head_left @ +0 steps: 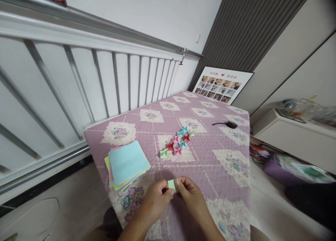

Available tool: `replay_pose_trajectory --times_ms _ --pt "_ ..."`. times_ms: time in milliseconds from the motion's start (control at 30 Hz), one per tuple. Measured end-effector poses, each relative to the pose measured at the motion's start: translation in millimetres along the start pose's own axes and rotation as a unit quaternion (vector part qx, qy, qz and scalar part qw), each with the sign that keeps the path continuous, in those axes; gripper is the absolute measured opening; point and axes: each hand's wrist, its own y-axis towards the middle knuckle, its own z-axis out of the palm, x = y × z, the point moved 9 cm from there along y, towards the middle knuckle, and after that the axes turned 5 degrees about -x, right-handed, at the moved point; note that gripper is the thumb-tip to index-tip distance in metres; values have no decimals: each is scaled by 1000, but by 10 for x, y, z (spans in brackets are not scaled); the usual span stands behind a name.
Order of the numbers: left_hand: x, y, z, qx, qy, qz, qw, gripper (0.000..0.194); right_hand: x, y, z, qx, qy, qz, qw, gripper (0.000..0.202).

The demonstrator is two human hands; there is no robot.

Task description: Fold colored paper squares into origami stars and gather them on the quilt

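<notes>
Between my two hands, over the near part of the table, is a small folded piece of pale green paper [171,184]. My left hand [159,198] pinches its left side with thumb and fingers. On the right side, my right hand [188,190] grips it the same way, thumb on top. Beyond them several small folded paper shapes, among them a green one [164,153], a red one [170,146] and a pink one [177,151], stand in a slanting cluster. A stack of coloured paper sheets [128,163], light blue on top, lies left of my hands.
A purple floral cloth [204,174] covers the table. A small black object with a cord [231,124] lies toward the far right. A white radiator [102,83] runs along the left side. Behind the table leans a photo board [223,85]; a purple bin [278,169] stands right.
</notes>
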Motion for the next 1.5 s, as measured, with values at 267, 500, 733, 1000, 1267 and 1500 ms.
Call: replay_pose_trajectory --times_ms 267,500,733,1000,1267,1500 --pt "-72 17 255 -7 152 106 983 14 99 233 -672 -101 -78 -41 991 38" --pt "-32 47 309 -12 262 163 951 20 47 830 -1426 -159 -93 -38 982 35" --pt "87 104 306 -77 268 118 953 17 38 1368 -1601 -126 -13 -31 991 34" --pt "-142 927 1108 -151 27 -22 988 29 -64 1590 -1572 -59 97 -18 993 34" --pt "-335 1770 1722 -125 -106 -37 986 22 111 1647 -1780 -67 100 -26 992 33" --pt "-224 1849 1872 -65 -154 -62 984 26 208 1667 -1983 -93 51 -42 993 32"
